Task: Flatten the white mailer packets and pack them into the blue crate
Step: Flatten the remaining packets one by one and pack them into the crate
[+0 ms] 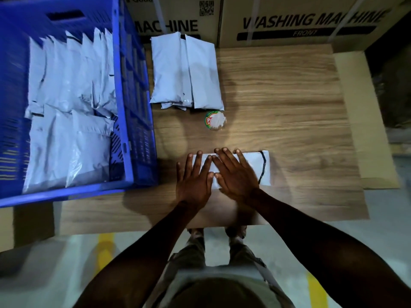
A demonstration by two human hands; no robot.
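A white mailer packet lies flat on the wooden table near its front edge. My left hand and my right hand press down on it side by side, fingers straight and spread, covering its left part. A black strip shows near its right end. A pile of white mailer packets lies at the back of the table. The blue crate stands at the left, holding several white packets, some upright in a row, some lying in front.
A round green and red sticker sits on the table between the pile and my hands. Large cardboard washing machine boxes stand behind the table. Another cardboard piece lies along the table's right side.
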